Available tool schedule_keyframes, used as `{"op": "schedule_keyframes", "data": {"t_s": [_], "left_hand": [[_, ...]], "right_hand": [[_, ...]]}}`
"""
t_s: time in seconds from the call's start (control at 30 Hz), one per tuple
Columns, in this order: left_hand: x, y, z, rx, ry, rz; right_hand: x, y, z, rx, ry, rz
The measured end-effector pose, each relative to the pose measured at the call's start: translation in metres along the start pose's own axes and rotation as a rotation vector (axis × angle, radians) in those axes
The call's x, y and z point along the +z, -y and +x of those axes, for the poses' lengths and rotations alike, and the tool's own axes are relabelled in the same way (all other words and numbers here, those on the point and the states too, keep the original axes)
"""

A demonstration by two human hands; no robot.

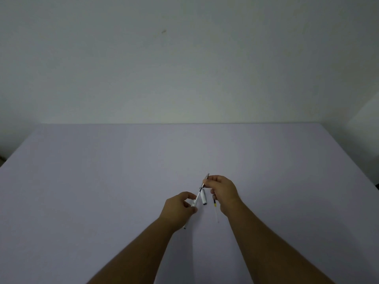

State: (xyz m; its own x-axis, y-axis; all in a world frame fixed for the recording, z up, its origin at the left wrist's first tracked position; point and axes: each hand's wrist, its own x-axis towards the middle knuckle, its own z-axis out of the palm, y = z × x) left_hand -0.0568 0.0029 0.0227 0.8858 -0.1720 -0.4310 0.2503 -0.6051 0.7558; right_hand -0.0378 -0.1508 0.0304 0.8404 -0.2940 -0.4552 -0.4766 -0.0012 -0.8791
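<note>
Head cam on my end: left hand grips the white pen barrel just above the table, and right hand pinches its metal tip. The cap lies between them. The refill is by the right hand, maybe held, too dim to tell.

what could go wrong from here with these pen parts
1. The right hand only pinches the small metal tip at the end of the pen barrel, which the left hand holds. If that grip slips, the tip could drop onto the table.
2. The cap below the barrel and the thin refill beside the right hand look loose. A bump might roll either away.
</note>
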Motion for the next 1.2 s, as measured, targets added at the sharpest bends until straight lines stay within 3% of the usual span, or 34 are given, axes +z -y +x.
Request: {"op": "schedule_keyframes", "data": {"t_s": [0.43, 0.87, 1.07, 1.2], "left_hand": [[-0.004, -0.008, -0.006, -0.017, -0.093, 0.013], [-0.013, -0.018, -0.008, 0.029, -0.105, 0.001], [-0.011, -0.020, -0.007, 0.036, -0.102, 0.003], [-0.014, -0.022, -0.005, 0.041, -0.101, -0.008]], "right_hand": [[0.001, 0.004, -0.020, -0.008, 0.242, -0.120], [-0.002, 0.014, -0.020, -0.006, 0.285, -0.119], [0.000, 0.019, -0.019, 0.007, 0.246, -0.242], [0.003, 0.020, -0.020, -0.039, 0.278, -0.144]]}}
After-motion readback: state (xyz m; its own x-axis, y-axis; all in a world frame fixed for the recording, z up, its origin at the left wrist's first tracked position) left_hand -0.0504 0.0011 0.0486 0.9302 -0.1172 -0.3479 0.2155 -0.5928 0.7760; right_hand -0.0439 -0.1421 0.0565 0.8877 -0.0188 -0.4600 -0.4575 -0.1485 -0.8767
